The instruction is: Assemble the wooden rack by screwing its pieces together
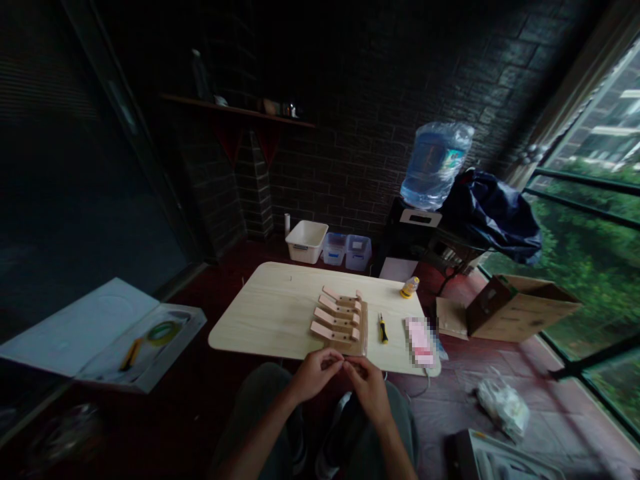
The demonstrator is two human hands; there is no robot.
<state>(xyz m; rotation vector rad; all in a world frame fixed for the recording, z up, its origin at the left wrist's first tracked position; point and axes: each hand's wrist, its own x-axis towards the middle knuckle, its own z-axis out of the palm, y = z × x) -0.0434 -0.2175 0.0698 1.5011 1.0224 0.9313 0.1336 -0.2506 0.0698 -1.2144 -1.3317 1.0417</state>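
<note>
My left hand (319,373) and my right hand (364,383) meet at the near edge of a pale wooden table (270,300). Their fingertips pinch together; whatever lies between them is too small or hidden to make out. Just beyond the hands lies a wooden rack (364,327), a board with several light wooden arms fixed along it and dark dots like screw heads on them. To its right rests a yellow-and-black screwdriver (383,329), apart from both hands.
A small yellow-capped container (410,287) and a pink, blurred-out object (419,341) with a cable are on the table's right side. An open white box (145,347) with tape stands at left. Beyond the table are plastic bins (307,241), a water dispenser (435,167) and a cardboard box (520,310).
</note>
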